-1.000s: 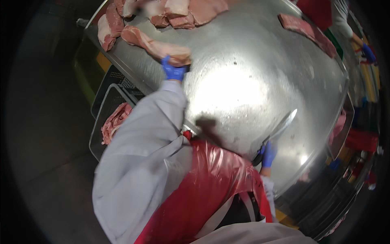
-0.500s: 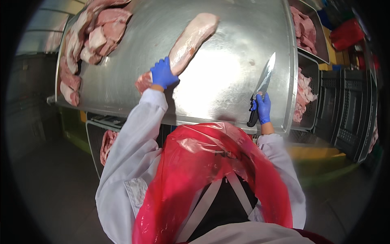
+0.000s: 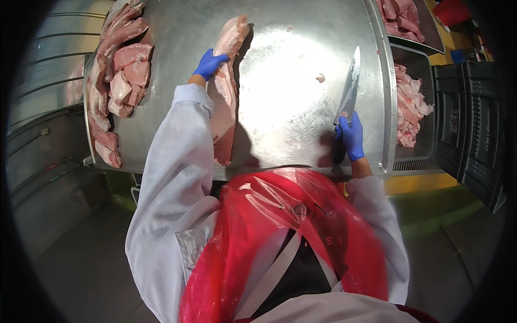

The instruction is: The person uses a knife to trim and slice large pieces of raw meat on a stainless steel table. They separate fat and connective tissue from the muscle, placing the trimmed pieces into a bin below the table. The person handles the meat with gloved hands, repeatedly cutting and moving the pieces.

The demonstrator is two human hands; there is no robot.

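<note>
A long pale pork loin (image 3: 222, 121) lies lengthwise on the steel table (image 3: 169, 59), one end close to the near edge. My blue-gloved left hand (image 3: 210, 64) grips its upper part from the left side, thumb laid across the top. In my blue-gloved right hand (image 3: 351, 137) is a knife (image 3: 351, 86) with a dark handle, its long blade pointing away from me, just above or on the table at the right. A small scrap of meat (image 3: 320, 78) sits between the loin and the blade.
Long strips and chunks of meat (image 3: 129, 67) are piled along the table's left side. Beyond the raised right edge stand a grey crate of pale trimmings (image 3: 412, 105) and a tray of meat pieces (image 3: 401, 21). Dark crates (image 3: 466, 118) stand farther right.
The loin has swung from a slant to nearly straight away from me, its lower end now nearer the edge. My left hand has gone from its near end to its upper part.
</note>
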